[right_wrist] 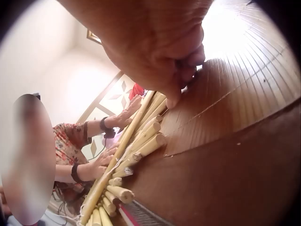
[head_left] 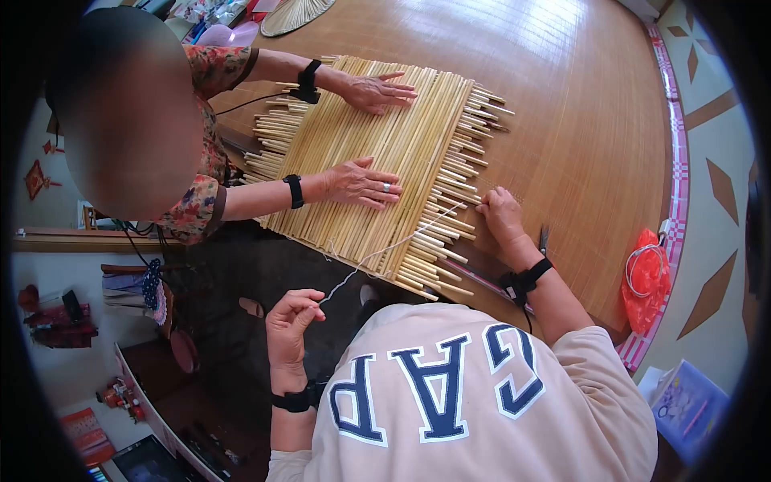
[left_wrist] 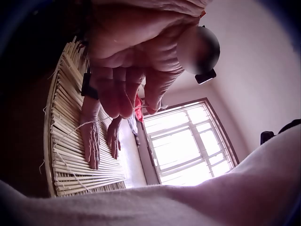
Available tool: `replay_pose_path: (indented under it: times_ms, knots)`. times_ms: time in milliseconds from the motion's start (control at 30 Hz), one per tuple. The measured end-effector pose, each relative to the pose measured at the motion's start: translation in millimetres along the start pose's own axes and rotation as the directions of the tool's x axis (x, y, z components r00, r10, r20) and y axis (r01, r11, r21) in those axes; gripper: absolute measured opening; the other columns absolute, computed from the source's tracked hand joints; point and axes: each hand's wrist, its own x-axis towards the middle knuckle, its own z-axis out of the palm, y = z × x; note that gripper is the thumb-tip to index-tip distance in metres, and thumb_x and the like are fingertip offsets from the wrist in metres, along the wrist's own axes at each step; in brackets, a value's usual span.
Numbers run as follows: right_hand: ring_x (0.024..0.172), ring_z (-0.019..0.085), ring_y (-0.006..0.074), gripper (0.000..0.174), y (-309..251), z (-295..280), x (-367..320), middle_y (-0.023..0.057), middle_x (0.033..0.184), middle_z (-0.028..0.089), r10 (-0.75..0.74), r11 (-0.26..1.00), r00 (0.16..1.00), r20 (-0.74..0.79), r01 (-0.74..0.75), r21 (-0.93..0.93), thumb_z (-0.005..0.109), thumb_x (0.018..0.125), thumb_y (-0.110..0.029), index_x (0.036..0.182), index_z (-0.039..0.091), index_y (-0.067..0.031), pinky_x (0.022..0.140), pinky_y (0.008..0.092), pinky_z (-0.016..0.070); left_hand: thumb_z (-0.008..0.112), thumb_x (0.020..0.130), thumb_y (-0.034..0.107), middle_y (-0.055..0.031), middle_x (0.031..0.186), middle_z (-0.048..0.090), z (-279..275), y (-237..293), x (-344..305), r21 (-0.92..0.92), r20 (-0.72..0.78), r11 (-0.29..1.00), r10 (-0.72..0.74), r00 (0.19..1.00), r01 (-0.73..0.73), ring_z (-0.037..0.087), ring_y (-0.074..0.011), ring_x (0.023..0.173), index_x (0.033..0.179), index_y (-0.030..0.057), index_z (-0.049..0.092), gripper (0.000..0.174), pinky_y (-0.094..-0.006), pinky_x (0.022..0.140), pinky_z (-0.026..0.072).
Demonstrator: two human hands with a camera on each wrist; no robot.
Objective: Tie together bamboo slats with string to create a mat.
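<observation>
Left fingers (head_left: pixel 299 300) pinch the string (head_left: pixel 339 284), near the stick mat (head_left: pixel 418 128)

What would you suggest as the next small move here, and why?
I would probably have the left hand draw the string gently taut, with the right hand kept steady beside the stick ends. The string looks a little wavy between them, and the other person's hands lie flat on the sticks, which should help stop them shifting.

Seen from the head, room opens over the worktop (head_left: pixel 578 120) at 1 to 3 o'clock of the stick mat (head_left: pixel 361 135); forearms (head_left: pixel 253 201) obstruct 8 to 11, string (head_left: pixel 418 233) 4 to 6
</observation>
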Motion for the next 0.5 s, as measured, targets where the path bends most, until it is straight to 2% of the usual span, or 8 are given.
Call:
replay_pose_path:
  times_ms: [100,233,267,300,333,400,467,500]
  knots:
    - [0.079,0.054,0.0272,0.018,-3.6,-6.1,-4.9,0.0104,0.077,0.053,0.0,0.991,0.997,0.071,0.009,-0.132,0.065,0.069,-0.019,0.074,0.052,-0.0076,0.068,0.0371,0.0453,0.058,0.076,-0.005,-0.0119,0.096,0.059,8.5,0.0,-2.7,0.063,0.033,0.998,-0.014,0.999,0.012,0.057,-0.0117,0.069,0.081,-0.0004,0.06,0.007,-0.0244,0.064,0.0482]
    - [0.072,0.053,0.0306,0.013,23.9,-21.2,-13.5,0.0157,0.075,0.05,-0.237,0.953,0.968,0.087,0.249,-0.173,0.057,0.077,-0.013,0.082,0.047,-0.0057,0.063,0.039,0.0448,0.057,0.076,-0.005,-0.0115,0.101,0.057,17.9,5.5,-0.6,0.069,0.019,0.996,-0.054,0.998,0.053,0.056,-0.0112,0.075,0.091,0.0005,0.059,0.015,-0.0239,0.067,0.049]
    - [0.071,0.053,0.0321,0.01,30.1,-35.9,-14.9,0.0171,0.075,0.05,-0.129,0.988,0.986,0.108,0.137,-0.068,0.055,0.077,-0.009,0.08,0.047,-0.0049,0.061,0.0398,0.044,0.058,0.077,-0.002,-0.011,0.104,0.054,12.3,-0.1,0.5,0.073,0.014,0.994,-0.087,0.996,0.086,0.056,-0.0111,0.077,0.106,0.0008,0.052,0.029,-0.0241,0.067,0.0495]
    - [0.071,0.052,0.0336,0.007,40.3,-50.5,-12.7,0.0185,0.076,0.049,-0.028,0.999,0.99,0.141,0.023,0.035,0.052,0.076,-0.005,0.079,0.046,-0.0041,0.059,0.0406,0.0431,0.058,0.077,-0.002,-0.011,0.104,0.054,7.6,-6.6,2.9,0.075,-0.004,0.994,-0.078,0.997,0.078,0.056,-0.0111,0.077,0.106,0.0008,0.052,0.029,-0.0241,0.067,0.0495]
    - [0.067,0.049,0.0365,0.006,62.4,-65.7,-10.7,0.0197,0.075,0.047,-0.141,0.988,0.99,-0.018,0.142,0.068,0.048,0.078,-0.002,0.079,0.043,-0.003,0.056,0.0419,0.0401,0.058,0.077,-0.001,-0.0106,0.105,0.052,2.9,-13.5,6.5,0.069,-0.11,0.99,-0.113,0.988,0.121,0.056,-0.0115,0.078,0.112,0.001,0.048,0.036,-0.0241,0.066,0.0496]
    - [0.067,0.049,0.0335,0.002,86.4,-123.3,3.8,0.0176,0.074,0.049,0.016,0.988,0.976,-0.218,0.018,0.155,0.046,0.083,-0.004,0.084,0.047,-0.0031,0.059,0.0399,0.0419,0.06,0.079,0.005,-0.0103,0.106,0.048,-12.5,-34.6,15.3,0.066,-0.249,0.969,-0.214,0.945,0.237,0.055,-0.0142,0.083,0.124,0.0024,0.035,0.052,-0.0254,0.066,0.0499]
    - [0.07,0.055,0.0254,0.013,123.9,-183.1,17.8,0.015,0.082,0.057,0.185,0.983,0.852,-0.489,-0.157,0.098,0.05,0.087,-0.013,0.096,0.054,-0.0038,0.06,0.032,0.0454,0.061,0.079,0.008,-0.0109,0.106,0.049,-17.1,-55.9,23.7,-0.004,-0.332,0.96,-0.266,0.905,0.281,0.054,-0.0162,0.086,0.123,0.0034,0.036,0.051,-0.0299,0.066,0.0504]
    - [0.069,0.056,0.0257,0.012,137.1,-220.5,25.7,0.0134,0.077,0.057,0.35,0.937,0.739,-0.575,-0.262,0.233,0.051,0.087,-0.013,0.091,0.056,-0.0029,0.057,0.0311,0.0454,0.061,0.079,0.011,-0.0115,0.106,0.049,-15.9,-67.4,35.3,-0.078,-0.383,0.944,-0.325,0.865,0.32,0.054,-0.0181,0.089,0.123,0.0043,0.038,0.05,-0.0344,0.067,0.0509]
